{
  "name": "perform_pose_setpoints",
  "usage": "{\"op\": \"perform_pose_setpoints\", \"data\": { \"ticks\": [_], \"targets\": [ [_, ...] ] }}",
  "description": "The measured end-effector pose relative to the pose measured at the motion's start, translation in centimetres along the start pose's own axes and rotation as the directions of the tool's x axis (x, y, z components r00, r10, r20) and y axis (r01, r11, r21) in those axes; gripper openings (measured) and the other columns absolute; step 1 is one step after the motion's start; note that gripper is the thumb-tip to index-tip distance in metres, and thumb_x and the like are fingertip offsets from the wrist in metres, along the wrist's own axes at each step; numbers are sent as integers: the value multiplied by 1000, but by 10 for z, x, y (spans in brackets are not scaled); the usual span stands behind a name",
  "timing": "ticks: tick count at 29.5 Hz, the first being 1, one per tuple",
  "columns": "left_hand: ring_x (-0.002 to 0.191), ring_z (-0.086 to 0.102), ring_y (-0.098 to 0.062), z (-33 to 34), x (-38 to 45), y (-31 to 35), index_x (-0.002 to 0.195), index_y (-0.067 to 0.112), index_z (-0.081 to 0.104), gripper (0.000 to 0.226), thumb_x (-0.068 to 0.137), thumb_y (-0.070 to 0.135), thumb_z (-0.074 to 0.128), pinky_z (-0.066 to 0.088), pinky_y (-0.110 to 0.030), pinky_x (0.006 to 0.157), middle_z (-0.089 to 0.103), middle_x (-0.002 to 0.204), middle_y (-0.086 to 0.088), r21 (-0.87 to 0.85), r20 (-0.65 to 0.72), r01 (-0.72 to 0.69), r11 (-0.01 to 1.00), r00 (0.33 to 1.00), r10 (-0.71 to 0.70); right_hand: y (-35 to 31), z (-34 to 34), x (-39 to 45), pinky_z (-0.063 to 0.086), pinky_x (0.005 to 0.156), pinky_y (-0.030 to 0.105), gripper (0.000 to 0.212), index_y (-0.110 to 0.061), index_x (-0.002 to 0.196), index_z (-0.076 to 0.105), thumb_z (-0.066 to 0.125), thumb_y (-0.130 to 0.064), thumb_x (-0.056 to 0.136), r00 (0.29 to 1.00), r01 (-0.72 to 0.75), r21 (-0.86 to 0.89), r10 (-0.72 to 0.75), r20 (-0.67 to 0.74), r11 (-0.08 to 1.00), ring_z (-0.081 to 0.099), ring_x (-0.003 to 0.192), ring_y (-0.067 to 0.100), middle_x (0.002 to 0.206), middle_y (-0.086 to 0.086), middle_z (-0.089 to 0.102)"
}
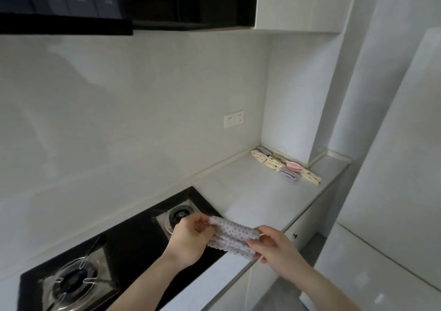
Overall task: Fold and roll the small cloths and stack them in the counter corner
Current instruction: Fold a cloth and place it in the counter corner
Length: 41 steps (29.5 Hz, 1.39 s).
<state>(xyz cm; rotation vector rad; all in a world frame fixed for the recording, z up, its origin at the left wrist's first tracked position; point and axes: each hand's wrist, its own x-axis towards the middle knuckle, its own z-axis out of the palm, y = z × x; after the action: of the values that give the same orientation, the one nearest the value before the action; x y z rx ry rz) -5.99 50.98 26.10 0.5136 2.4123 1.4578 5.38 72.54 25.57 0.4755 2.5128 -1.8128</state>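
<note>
You are holding the dotted cloth (pixel 232 238) above the counter (pixel 262 191) edge; your left hand (pixel 191 239) is pinching one end; your right hand (pixel 276 248) is pinching the other. The finished cloths (pixel 286 166) are lying in the far corner.

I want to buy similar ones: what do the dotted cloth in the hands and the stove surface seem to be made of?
Dotted cloth: soft woven fabric, probably cotton; it sags and folds between the left hand and right hand. Stove surface: glossy black, likely tempered glass, judging by its sheen.
</note>
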Motion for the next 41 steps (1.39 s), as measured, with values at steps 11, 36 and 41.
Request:
{"op": "perform_pose_setpoints", "data": {
  "ticks": [11, 36, 41],
  "targets": [
    [87, 73, -9, 77, 139, 38, 102, 38, 67, 28, 82, 56, 72, 58, -35, 82, 77, 97, 7, 31, 141, 72, 997, 987, -76, 52, -100, 117, 48, 56, 25, 6, -7, 97, 68, 66, -12, 95, 980, -162, 188, 180, -84, 969, 66, 64, 12, 72, 3, 71],
    [83, 68, -7, 202, 411, 29, 107, 32, 65, 18, 90, 27, 68, 50, -16, 66, 72, 101, 15, 278, 236, 95, 956, 958, -164, 234, -319, 380, 57, 93, 50, 35, 7, 128, 59, 56, -1, 93, 605, -516, 364, 631, -486, 775, 63, 94, 35, 102, 16, 59],
    [89, 66, -2, 225, 452, 31, 104, 38, 63, 17, 90, 29, 68, 49, -17, 75, 73, 97, 19, 320, 209, 126, 939, 957, -199, 279, -342, 426, 56, 94, 51, 41, 14, 133, 53, 52, 2, 94, 486, -576, 461, 737, -471, 675, 62, 104, 45, 103, 23, 60]
  ]
}}
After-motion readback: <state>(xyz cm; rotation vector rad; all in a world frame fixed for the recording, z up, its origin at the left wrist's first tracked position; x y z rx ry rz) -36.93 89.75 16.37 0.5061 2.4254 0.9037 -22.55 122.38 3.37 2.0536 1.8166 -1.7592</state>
